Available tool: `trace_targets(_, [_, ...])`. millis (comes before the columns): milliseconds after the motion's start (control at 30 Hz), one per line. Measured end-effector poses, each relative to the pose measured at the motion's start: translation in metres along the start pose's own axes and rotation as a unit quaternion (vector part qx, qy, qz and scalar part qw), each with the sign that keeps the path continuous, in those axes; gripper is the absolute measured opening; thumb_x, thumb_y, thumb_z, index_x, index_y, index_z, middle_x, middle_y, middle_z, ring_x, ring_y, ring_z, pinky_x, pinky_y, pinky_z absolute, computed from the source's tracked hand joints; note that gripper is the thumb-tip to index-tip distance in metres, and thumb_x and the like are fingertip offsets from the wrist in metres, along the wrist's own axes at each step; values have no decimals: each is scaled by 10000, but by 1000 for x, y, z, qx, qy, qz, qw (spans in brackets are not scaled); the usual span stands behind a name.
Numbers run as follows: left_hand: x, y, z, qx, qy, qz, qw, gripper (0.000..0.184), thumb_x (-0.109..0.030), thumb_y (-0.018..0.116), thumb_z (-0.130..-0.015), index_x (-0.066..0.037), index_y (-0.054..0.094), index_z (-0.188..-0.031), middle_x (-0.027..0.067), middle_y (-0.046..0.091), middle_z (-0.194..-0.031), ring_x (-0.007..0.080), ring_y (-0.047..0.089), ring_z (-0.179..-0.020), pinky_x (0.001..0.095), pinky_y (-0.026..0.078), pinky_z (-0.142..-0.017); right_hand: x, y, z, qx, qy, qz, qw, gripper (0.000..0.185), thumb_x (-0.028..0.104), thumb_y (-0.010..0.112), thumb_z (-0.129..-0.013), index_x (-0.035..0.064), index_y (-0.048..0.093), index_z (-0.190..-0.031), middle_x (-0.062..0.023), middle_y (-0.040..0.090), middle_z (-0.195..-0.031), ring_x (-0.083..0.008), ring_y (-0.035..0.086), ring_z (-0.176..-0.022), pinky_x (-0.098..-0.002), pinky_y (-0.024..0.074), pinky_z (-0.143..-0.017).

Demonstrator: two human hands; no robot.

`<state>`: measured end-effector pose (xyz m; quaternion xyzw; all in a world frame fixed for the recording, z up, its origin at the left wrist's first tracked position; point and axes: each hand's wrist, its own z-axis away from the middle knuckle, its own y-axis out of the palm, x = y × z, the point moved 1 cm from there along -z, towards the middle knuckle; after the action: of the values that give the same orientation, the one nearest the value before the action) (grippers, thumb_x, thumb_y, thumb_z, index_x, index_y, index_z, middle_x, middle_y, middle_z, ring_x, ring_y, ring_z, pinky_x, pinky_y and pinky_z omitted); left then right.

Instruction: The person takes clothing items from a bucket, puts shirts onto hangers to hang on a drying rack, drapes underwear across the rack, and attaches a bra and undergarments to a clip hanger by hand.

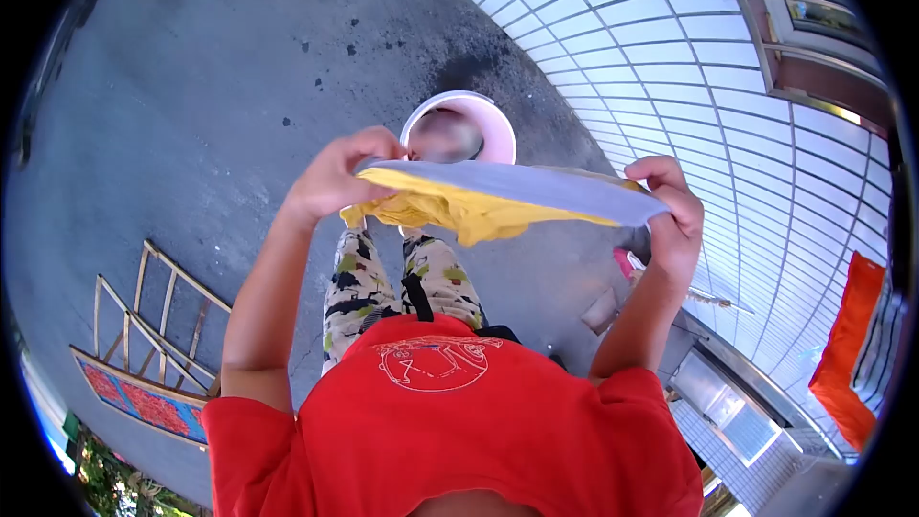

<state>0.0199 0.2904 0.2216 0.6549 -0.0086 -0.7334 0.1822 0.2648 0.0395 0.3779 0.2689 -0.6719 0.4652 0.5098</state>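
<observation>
A yellow garment with a wide grey band (507, 180) is stretched in the air in front of my chest. My left hand (349, 172) grips one end of the band, thumb below and fingers above. At the other end, my right hand (673, 211) has its fingers closed round the grey edge. Yellow cloth hangs bunched below the band, mostly toward my left hand. Beyond the garment a pink-white bucket (496, 134) stands on the ground, partly covered by the cloth and my left hand. What lies inside it is blurred.
A white tiled wall (661, 48) with a window (814, 19) runs along the right. On the left stands a wooden rack (158, 325) with a red and blue patterned cloth (144, 397). Orange cloth (847, 354) hangs at far right. Wet patches mark the grey floor (230, 67).
</observation>
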Motion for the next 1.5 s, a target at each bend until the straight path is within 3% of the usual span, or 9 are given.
trace_targets(100, [-100,-11,39,91,84,-145,982,388,-356,774,-685,-55,531,-666,96,531,-642,273,582,-709,374,450,-688,-27,10,8,-203,60,-7,977,110,-69,479,-737,-33,582,-752,-148,568,-1003,-223,529,-949,-345,397,-898])
trace_targets(300, [-147,-27,69,69,-6,-628,776,674,-736,499,-714,-71,604,-684,125,579,-661,278,604,-711,416,456,-722,49,23,-19,-48,-199,-479,854,90,44,507,-744,56,562,-673,-47,573,-824,-215,578,-772,-406,431,-808])
trace_targets(433, [-195,-48,81,52,-96,-824,556,544,-615,523,-786,-86,650,-807,40,614,-802,222,583,-914,491,346,-942,85,43,-45,228,-154,167,947,87,65,541,-665,16,594,-712,-74,561,-715,-235,571,-629,-347,444,-548])
trace_targets(533, [-199,-63,100,-13,-47,-820,571,321,-434,632,-796,-115,663,-822,10,627,-857,173,573,-958,529,291,-1005,42,61,-42,290,12,380,878,123,54,539,-655,8,609,-745,-111,605,-805,-291,586,-704,-371,471,-624])
trace_targets(833, [-290,-66,147,-151,248,-764,576,144,-234,658,-777,-92,634,-778,49,605,-845,181,582,-943,525,283,-1050,121,70,-62,89,-213,350,908,139,95,602,-748,15,601,-861,-124,607,-849,-312,563,-835,-391,434,-765])
trace_targets(967, [-280,-130,142,-130,19,-797,590,294,-343,599,-825,-59,640,-763,61,623,-888,203,587,-971,515,252,-1076,96,78,-96,160,-109,367,910,220,247,598,-836,36,575,-778,-142,543,-698,-340,537,-721,-430,427,-655])
trace_targets(1167, [-356,-133,149,-216,78,-835,501,445,-450,498,-889,-55,682,-797,83,636,-860,235,595,-955,502,242,-1080,173,85,-147,88,-188,355,912,193,242,610,-851,64,657,-910,-112,627,-779,-276,588,-746,-361,461,-666])
trace_targets(1300, [-380,-143,150,-322,-14,-749,579,399,-430,477,-915,-87,657,-1014,122,645,-858,255,591,-985,491,332,-1023,199,100,-170,56,-273,355,892,181,214,613,-848,76,669,-951,-84,650,-809,-255,593,-738,-356,465,-681])
trace_targets(1500, [-346,-169,138,-371,-139,-773,495,492,-475,595,-822,-143,587,-1185,124,622,-1099,290,573,-1067,571,415,-895,253,143,-202,236,-330,365,838,134,144,598,-816,52,661,-889,-75,627,-782,-247,594,-784,-345,468,-680])
